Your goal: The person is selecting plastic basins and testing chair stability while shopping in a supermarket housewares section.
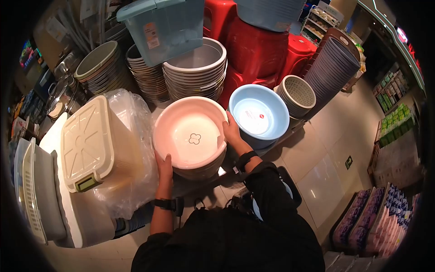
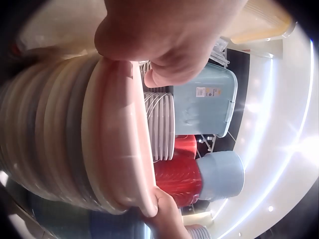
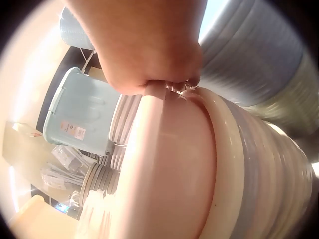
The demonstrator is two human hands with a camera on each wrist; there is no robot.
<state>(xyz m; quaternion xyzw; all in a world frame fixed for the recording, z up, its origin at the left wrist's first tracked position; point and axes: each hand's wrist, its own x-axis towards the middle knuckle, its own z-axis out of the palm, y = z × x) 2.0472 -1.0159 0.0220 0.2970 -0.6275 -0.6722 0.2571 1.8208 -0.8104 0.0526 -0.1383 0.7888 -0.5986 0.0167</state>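
Fingers (image 2: 167,74) of the left hand (image 1: 164,167) grip the pink basin (image 1: 190,136) at its near rim; the right hand (image 1: 232,131) grips the opposite rim. The basin tops a stack (image 1: 199,171), crowded by a box (image 1: 90,145) on the left and a blue basin (image 1: 258,115) on the right.

A blue bowl (image 1: 258,115) sits on the right. Behind it are red stools (image 1: 256,50), stacked up. A light blue box (image 1: 165,27) with a lid is tilted above tall piles of grey bowls (image 1: 195,72). On the left is a tan box (image 1: 93,143) wrapped in clear plastic (image 1: 133,136). A pile of round baskets (image 1: 297,95) stands near the blue bowl. Purple and white packs (image 1: 376,222) stand on the shiny floor (image 1: 321,181). Green packs (image 1: 396,122) fill a shelf far to the right.
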